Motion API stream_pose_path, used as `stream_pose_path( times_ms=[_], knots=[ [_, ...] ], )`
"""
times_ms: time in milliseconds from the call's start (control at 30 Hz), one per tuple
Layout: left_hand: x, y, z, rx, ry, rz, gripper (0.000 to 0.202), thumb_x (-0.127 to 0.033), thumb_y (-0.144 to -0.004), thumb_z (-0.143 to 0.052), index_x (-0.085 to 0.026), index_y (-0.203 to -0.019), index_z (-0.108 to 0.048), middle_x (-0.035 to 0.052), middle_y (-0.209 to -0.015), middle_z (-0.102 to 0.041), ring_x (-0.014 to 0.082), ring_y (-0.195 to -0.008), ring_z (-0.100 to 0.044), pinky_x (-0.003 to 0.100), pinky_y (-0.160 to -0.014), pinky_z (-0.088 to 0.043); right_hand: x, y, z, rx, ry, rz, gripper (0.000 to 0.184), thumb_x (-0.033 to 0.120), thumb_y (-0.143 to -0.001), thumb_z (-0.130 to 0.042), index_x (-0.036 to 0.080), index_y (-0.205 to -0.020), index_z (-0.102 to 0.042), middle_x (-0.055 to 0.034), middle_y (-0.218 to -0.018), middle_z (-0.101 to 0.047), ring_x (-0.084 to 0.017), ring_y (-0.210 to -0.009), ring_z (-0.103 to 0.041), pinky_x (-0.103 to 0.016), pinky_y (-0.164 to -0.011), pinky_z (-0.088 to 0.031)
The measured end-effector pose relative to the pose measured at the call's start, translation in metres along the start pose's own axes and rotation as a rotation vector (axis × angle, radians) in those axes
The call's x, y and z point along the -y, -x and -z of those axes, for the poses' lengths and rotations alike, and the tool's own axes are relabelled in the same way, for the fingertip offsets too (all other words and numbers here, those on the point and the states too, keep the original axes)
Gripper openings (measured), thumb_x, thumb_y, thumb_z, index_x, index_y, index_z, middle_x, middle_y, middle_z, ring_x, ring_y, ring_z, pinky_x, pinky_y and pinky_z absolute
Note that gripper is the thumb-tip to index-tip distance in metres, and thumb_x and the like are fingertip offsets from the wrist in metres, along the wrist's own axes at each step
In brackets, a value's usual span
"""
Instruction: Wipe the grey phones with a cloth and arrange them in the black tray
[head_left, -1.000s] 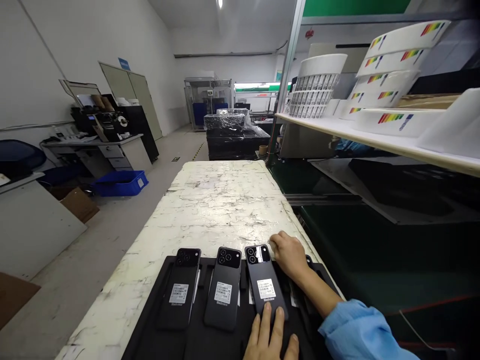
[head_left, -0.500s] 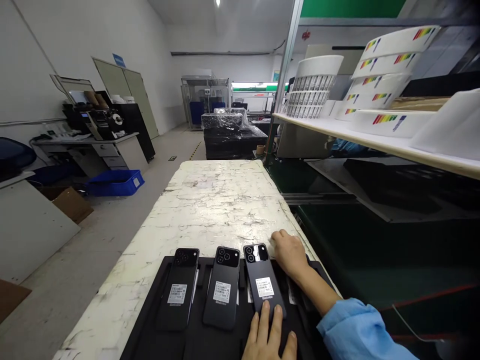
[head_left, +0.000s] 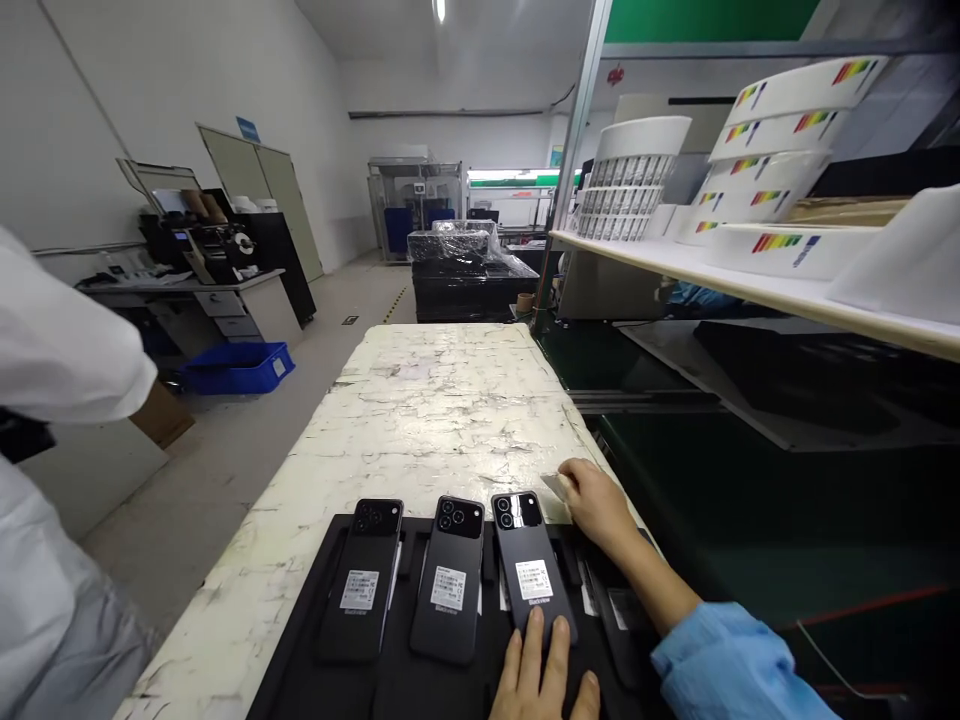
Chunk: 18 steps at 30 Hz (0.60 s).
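Three dark phones lie face down, partly over the black tray (head_left: 292,660): a left phone (head_left: 352,635), a middle phone (head_left: 444,635) and a right phone (head_left: 517,547). Each bears a white label and a camera block. My left hand (head_left: 541,675) rests with spread fingers on the lower end of the right phone. Beyond the tray's far edge, my right hand (head_left: 600,503) pinches a small thin whitish piece (head_left: 553,484), perhaps film or paper. Under my right forearm, another dark phone-like slab (head_left: 619,640) sits in the tray, partly hidden.
The tray rests on a worn, cracked white tabletop (head_left: 442,400). A shelf (head_left: 675,262) with stacked white label rolls (head_left: 772,160) overhangs at right, above a dark green surface (head_left: 720,510). At left stands a person in white (head_left: 60,340), near a blue bin (head_left: 240,368).
My right hand has shifted slightly right, and the whitish piece now shows in its fingers. A person in white has come into view at left. My left hand stays on the right phone.
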<state>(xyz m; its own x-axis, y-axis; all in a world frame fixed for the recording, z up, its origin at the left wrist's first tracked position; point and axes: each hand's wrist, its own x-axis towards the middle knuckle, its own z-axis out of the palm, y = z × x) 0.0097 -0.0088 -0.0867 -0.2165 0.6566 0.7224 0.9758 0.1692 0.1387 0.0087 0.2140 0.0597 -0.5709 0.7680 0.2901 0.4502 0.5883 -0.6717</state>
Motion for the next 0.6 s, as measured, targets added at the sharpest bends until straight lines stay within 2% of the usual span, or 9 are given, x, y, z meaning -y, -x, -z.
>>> stream_pose_path(
  times_ms=[100, 167, 233, 333, 400, 467, 500, 533, 600],
  knots=[
    [0.002, 0.0, 0.002, 0.005, 0.001, -0.013, 0.031, -0.037, -0.082, -0.074, -0.032, -0.113, -0.069, 0.0063, -0.124, -0.067, 0.0322, -0.115, -0.063, 0.046, -0.093, -0.055, -0.007, 0.001, 0.019, -0.023, -0.231, -0.079, 0.018, 0.038, -0.078, -0.056, 0.02, -0.08, -0.06, -0.0035, -0.078, -0.06, -0.02, -0.073, -0.052, -0.032, -0.069, -0.038],
    [0.005, -0.001, 0.006, 0.048, 0.005, -0.044, 0.035, -0.033, -0.082, -0.074, -0.032, -0.116, -0.067, 0.0067, -0.127, -0.065, 0.0328, -0.118, -0.061, 0.046, -0.095, -0.054, -0.003, 0.009, 0.026, 0.0, -0.409, -0.136, 0.028, 0.047, -0.074, -0.061, 0.019, -0.078, -0.059, -0.0007, -0.071, -0.057, -0.017, -0.065, -0.051, -0.03, -0.063, -0.039],
    [0.009, -0.003, 0.013, 0.098, 0.004, -0.094, 0.037, -0.029, -0.084, -0.072, -0.032, -0.12, -0.065, 0.0059, -0.132, -0.062, 0.0319, -0.121, -0.058, 0.045, -0.096, -0.054, 0.004, 0.019, 0.032, 0.031, -0.577, -0.205, 0.035, 0.053, -0.071, -0.065, 0.019, -0.077, -0.058, 0.0008, -0.064, -0.055, -0.015, -0.057, -0.049, -0.029, -0.057, -0.039],
    [0.02, -0.012, 0.029, 0.143, -0.02, -0.17, 0.033, -0.025, -0.088, -0.067, -0.033, -0.12, -0.063, 0.002, -0.137, -0.059, 0.0305, -0.123, -0.057, 0.041, -0.092, -0.056, 0.013, 0.036, 0.043, 0.074, -0.761, -0.279, 0.042, 0.058, -0.07, -0.07, 0.018, -0.077, -0.059, -0.0016, -0.064, -0.058, -0.015, -0.054, -0.053, -0.03, -0.055, -0.044],
    [0.028, -0.021, 0.041, 0.149, 0.017, -0.236, 0.032, -0.03, -0.09, -0.064, -0.031, -0.121, -0.062, 0.0015, -0.136, -0.06, 0.0305, -0.12, -0.06, 0.038, -0.087, -0.058, 0.015, 0.05, 0.051, 0.115, -0.906, -0.344, 0.042, 0.056, -0.068, -0.075, 0.018, -0.077, -0.06, -0.0037, -0.068, -0.062, -0.017, -0.058, -0.058, -0.032, -0.058, -0.047],
    [0.035, -0.031, 0.054, 0.151, 0.182, -0.289, 0.04, -0.042, -0.09, -0.063, -0.025, -0.126, -0.06, 0.0042, -0.128, -0.065, 0.0289, -0.113, -0.064, 0.034, -0.082, -0.059, 0.016, 0.067, 0.055, 0.119, -1.056, -0.411, 0.039, 0.05, -0.065, -0.081, 0.018, -0.078, -0.061, -0.0022, -0.068, -0.062, -0.015, -0.058, -0.057, -0.029, -0.058, -0.047],
    [0.036, -0.036, 0.061, 0.157, 0.313, -0.25, 0.043, -0.046, -0.09, -0.062, -0.023, -0.126, -0.06, 0.0055, -0.122, -0.068, 0.0271, -0.109, -0.066, 0.032, -0.081, -0.058, 0.017, 0.077, 0.056, 0.099, -1.096, -0.422, 0.038, 0.047, -0.065, -0.083, 0.018, -0.079, -0.062, -0.0005, -0.066, -0.061, -0.014, -0.057, -0.055, -0.027, -0.057, -0.046],
    [0.036, -0.041, 0.069, 0.177, 0.46, -0.144, 0.042, -0.047, -0.09, -0.061, -0.022, -0.124, -0.061, 0.0064, -0.115, -0.071, 0.0251, -0.104, -0.068, 0.031, -0.082, -0.057, 0.018, 0.088, 0.056, 0.072, -1.089, -0.405, 0.035, 0.044, -0.067, -0.083, 0.018, -0.079, -0.062, 0.0006, -0.065, -0.06, -0.013, -0.056, -0.054, -0.026, -0.056, -0.044],
    [0.03, -0.052, 0.086, 0.237, 0.775, 0.232, 0.033, -0.046, -0.093, -0.057, -0.022, -0.114, -0.067, 0.0078, -0.104, -0.073, 0.0222, -0.095, -0.069, 0.03, -0.084, -0.055, 0.025, 0.112, 0.053, 0.028, -0.953, -0.281, 0.028, 0.042, -0.075, -0.077, 0.019, -0.081, -0.064, -0.0009, -0.071, -0.063, -0.014, -0.062, -0.056, -0.025, -0.058, -0.045]
  ],
)
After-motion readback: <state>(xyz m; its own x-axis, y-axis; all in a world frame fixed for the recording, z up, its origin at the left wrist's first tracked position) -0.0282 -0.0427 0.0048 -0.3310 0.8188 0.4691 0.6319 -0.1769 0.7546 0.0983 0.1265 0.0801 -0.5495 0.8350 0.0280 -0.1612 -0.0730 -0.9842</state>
